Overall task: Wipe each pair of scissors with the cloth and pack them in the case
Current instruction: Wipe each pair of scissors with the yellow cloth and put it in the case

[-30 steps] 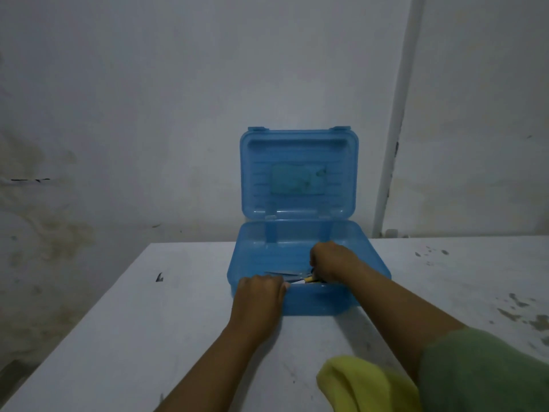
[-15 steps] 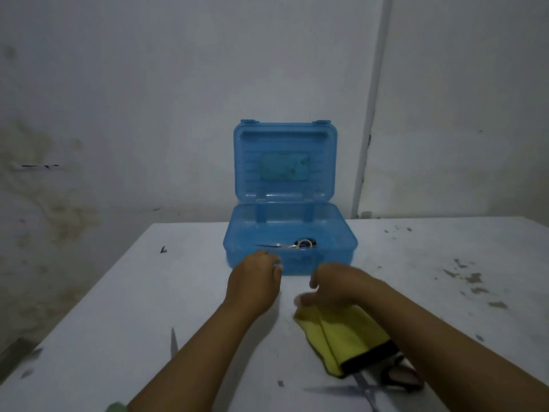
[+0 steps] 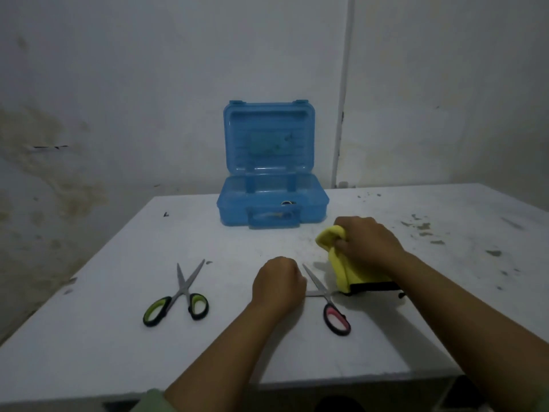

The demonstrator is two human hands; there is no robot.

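Desk (image 3: 89, 337): white, stained.
Right hand (image 3: 368, 242): grips yellow cloth (image 3: 344, 269).
Left hand (image 3: 277, 285): curled, on pink-handled scissors (image 3: 326, 301).
Left of it: green-handled scissors (image 3: 181, 295).
Beyond: open blue case (image 3: 271, 209).

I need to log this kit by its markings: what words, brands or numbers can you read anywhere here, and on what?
None can be read.
Blue case: a pale patch on the inside of its open lid, too blurred to tell whether it bears any text.
Green-handled scissors, pink-handled scissors, yellow cloth: no markings visible.
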